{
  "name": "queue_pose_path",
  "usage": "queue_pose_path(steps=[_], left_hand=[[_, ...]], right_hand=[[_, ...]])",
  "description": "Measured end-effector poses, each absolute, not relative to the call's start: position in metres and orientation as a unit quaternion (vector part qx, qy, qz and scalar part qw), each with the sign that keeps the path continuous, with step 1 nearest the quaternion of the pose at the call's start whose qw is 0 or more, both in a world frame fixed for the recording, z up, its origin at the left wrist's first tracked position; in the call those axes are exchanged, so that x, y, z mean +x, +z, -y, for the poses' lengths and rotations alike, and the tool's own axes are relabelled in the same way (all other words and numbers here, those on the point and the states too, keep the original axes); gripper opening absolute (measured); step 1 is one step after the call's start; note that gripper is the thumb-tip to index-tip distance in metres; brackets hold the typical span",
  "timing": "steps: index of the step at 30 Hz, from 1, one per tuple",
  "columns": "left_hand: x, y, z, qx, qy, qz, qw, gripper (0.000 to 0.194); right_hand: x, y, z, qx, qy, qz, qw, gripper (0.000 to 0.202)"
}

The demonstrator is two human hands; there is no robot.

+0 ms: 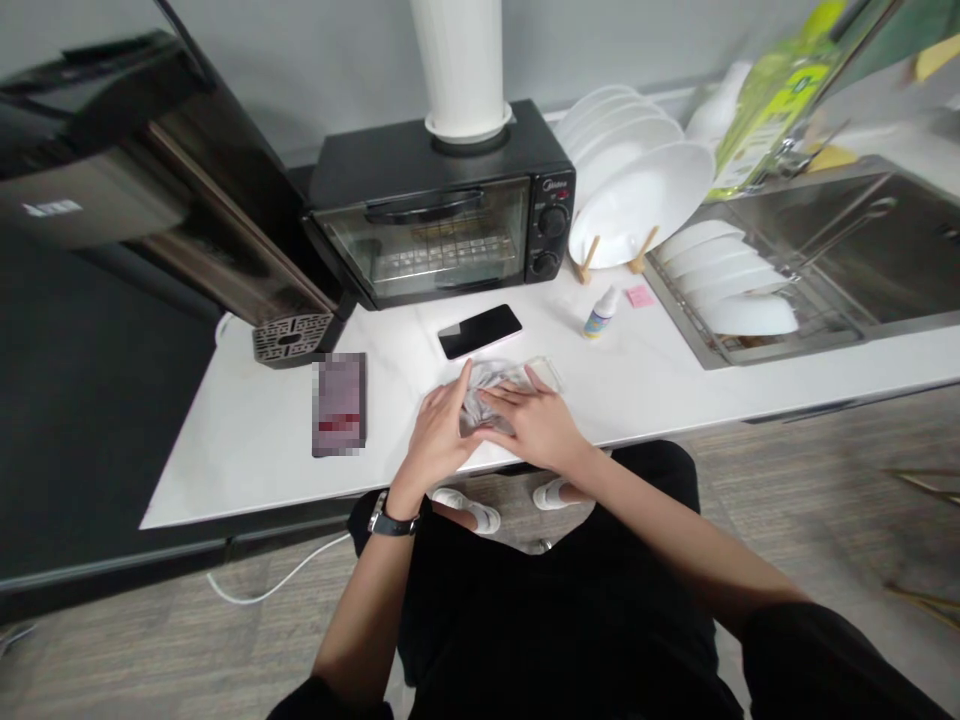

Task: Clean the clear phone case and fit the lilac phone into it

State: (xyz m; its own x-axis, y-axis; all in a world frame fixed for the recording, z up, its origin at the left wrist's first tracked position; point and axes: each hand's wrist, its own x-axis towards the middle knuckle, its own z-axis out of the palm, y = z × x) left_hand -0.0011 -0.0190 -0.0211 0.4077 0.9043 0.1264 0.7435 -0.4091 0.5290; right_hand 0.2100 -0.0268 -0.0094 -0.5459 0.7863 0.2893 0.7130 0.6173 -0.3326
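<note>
On the white counter, between my hands, lies a crumpled grey-white bundle [487, 385]; whether it is cloth or thin plastic I cannot tell. My left hand [442, 425], with a watch on the wrist, rests at its left side, index finger and thumb stretched apart. From the right, my right hand [538, 425] lies over its edge with fingers spread flat on it. A pale flat piece [546, 373] shows just past the right fingers, partly covered. Behind the bundle lies a black-screened phone [480, 331]. A small white spray bottle [601, 312] stands to the right.
A blurred-out flat dark item [340, 405] lies at left, before a drinks machine [292, 335]. A toaster oven [442, 215] carries a white container [461, 70]. White plates [637, 205] stand racked beside the sink [847, 250], which holds bowls [727, 280]. A pink note [640, 296] lies nearby.
</note>
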Motion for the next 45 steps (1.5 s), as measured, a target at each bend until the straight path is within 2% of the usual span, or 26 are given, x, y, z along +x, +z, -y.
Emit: queue_pose_path(steps=[7,10,16,23,27,31,33,40,43,45], left_hand=[[0.004,-0.015,0.021,0.81,0.219,-0.501,0.21,0.107],[0.002,-0.018,0.019,0.811,0.219,-0.502,0.208,0.106],[-0.005,-0.025,0.016,0.806,0.214,-0.51,0.211,0.104],[0.003,-0.018,0.021,0.814,0.221,-0.496,0.206,0.105],[0.003,-0.016,0.02,0.82,0.218,-0.486,0.207,0.107],[-0.002,-0.021,0.019,0.816,0.217,-0.494,0.208,0.105],[-0.004,-0.023,0.019,0.817,0.216,-0.493,0.209,0.103],[0.002,-0.016,0.024,0.813,0.216,-0.499,0.206,0.102],[0.004,-0.013,0.024,0.815,0.217,-0.495,0.211,0.104],[0.004,-0.013,0.023,0.816,0.216,-0.491,0.213,0.106]], right_hand=[[0.251,-0.013,0.049,-0.552,0.008,0.81,0.196,0.056],[0.239,-0.016,0.059,-0.525,0.023,0.828,0.199,0.062],[0.209,-0.013,0.032,-0.404,0.086,0.885,0.217,0.054],[0.27,-0.007,0.037,-0.505,0.021,0.845,0.175,0.059],[0.257,-0.006,0.061,-0.482,0.036,0.858,0.175,0.068],[0.218,-0.009,0.048,-0.393,0.113,0.889,0.207,0.055],[0.211,-0.01,0.032,-0.386,0.113,0.892,0.208,0.052],[0.26,-0.009,0.029,-0.491,0.034,0.85,0.188,0.048],[0.267,-0.008,0.051,-0.524,0.026,0.83,0.187,0.054],[0.254,-0.008,0.059,-0.496,0.048,0.846,0.188,0.06]])
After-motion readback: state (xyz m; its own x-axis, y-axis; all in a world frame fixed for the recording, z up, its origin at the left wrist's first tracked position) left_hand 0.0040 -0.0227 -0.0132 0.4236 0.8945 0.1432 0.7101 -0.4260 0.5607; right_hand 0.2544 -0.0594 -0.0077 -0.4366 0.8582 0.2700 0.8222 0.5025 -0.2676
